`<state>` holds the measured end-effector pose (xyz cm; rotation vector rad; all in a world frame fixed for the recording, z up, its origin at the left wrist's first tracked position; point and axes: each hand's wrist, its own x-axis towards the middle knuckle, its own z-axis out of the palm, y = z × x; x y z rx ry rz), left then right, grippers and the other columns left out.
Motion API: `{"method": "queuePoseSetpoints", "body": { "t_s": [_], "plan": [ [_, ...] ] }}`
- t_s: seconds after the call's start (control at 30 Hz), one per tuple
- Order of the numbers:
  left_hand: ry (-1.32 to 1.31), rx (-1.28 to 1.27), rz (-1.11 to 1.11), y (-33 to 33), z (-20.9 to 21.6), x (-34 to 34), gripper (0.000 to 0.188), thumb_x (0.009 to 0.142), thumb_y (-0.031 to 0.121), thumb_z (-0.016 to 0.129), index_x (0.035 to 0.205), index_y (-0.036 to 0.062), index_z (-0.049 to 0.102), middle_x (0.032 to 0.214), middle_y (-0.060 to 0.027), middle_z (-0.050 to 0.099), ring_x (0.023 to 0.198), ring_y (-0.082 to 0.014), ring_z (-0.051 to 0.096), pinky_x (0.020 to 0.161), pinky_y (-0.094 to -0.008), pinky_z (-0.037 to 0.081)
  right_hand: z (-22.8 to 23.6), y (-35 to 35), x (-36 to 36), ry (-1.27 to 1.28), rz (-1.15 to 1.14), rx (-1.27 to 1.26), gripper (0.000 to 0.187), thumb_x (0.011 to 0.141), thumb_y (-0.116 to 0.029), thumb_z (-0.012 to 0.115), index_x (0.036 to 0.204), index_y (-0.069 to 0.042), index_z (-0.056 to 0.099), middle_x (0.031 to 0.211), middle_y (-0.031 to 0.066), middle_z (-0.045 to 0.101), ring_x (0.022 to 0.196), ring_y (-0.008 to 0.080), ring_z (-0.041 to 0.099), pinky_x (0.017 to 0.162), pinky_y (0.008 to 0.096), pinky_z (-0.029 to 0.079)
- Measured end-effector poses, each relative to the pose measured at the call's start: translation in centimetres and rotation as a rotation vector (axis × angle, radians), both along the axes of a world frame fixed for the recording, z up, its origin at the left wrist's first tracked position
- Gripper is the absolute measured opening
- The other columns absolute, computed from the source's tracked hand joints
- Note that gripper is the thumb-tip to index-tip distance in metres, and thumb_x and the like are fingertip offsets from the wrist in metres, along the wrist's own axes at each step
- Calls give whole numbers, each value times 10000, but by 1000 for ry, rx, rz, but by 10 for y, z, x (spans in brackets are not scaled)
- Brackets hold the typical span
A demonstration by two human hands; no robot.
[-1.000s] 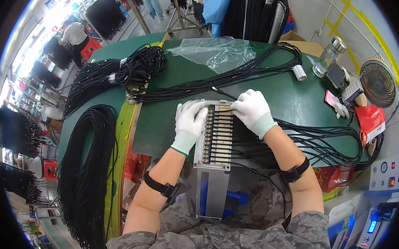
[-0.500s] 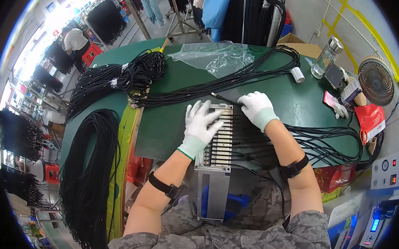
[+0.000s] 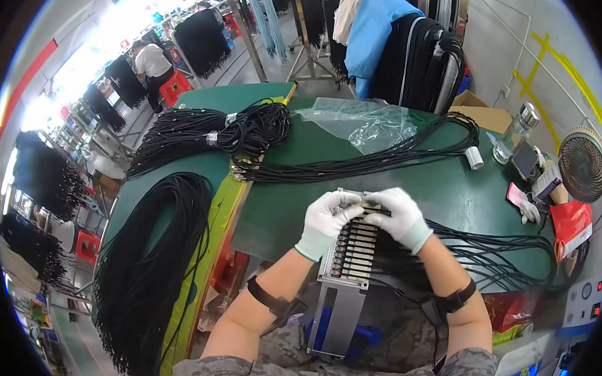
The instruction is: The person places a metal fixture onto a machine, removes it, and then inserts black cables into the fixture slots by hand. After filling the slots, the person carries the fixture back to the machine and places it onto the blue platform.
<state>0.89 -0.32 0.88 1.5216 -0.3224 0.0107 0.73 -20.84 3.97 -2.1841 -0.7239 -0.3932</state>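
Observation:
A metal fixture (image 3: 352, 280) with a row of slots stands upright at the table's near edge. Several black cables lie side by side in its slots, and their lengths (image 3: 513, 248) loop off to the right across the table. At the fixture's far end my two white-gloved hands meet. My left hand (image 3: 326, 219) has thumb and fingers pinched together near the cable end. My right hand (image 3: 400, 218) is closed round a black cable just beside it. The cable's tip is mostly hidden by the fingers.
Bundles of black cables lie at the far left (image 3: 202, 140), the near left (image 3: 126, 261) and the back (image 3: 356, 165). Clear plastic film (image 3: 364, 127), a white roll (image 3: 474, 158), a glass bottle (image 3: 511, 140) and a fan (image 3: 583, 167) are behind. A person sits far left.
My right hand has brought the cable down to the fixture's far end. My left hand has gone from spread fingers to a pinch beside it. The whole view has shifted.

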Motion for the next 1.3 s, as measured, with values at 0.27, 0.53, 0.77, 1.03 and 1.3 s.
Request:
{"method": "queuePoseSetpoints", "body": {
  "t_s": [0.27,0.53,0.77,1.03,1.3],
  "plan": [
    [98,-147,160,12,10,3,139,882,96,770,927,12,669,854,-19,699,758,-73,614,713,-229,503,20,-16,4,280,-123,-205,130,801,-219,725,877,-114,713,849,87,708,876,314,649,802,414,519],
    [-12,444,438,11,7,10,228,823,211,814,801,21,692,705,-50,687,636,-134,617,622,-286,494,-10,-11,2,-156,-146,-301,92,829,-251,698,865,-166,695,804,19,672,840,258,610,771,394,458],
    [-188,648,397,18,2,18,186,895,292,697,979,137,754,903,-51,741,892,-256,658,891,-387,477,-13,-30,16,-50,-235,-456,107,881,-263,656,881,-168,704,813,20,688,851,255,620,778,386,457],
    [-107,659,326,21,-5,21,237,953,310,605,1042,146,751,947,-55,755,939,-243,681,1091,-412,374,-14,-34,19,-68,-232,-552,104,902,-277,644,910,-193,704,836,12,679,870,248,611,780,381,450],
    [-64,700,282,22,4,18,253,935,235,640,1096,67,740,1010,-96,737,983,-232,648,912,-343,493,-20,-26,20,-175,-219,-450,67,880,-203,646,924,-193,695,786,12,657,826,255,601,745,386,447]
  ]
}}
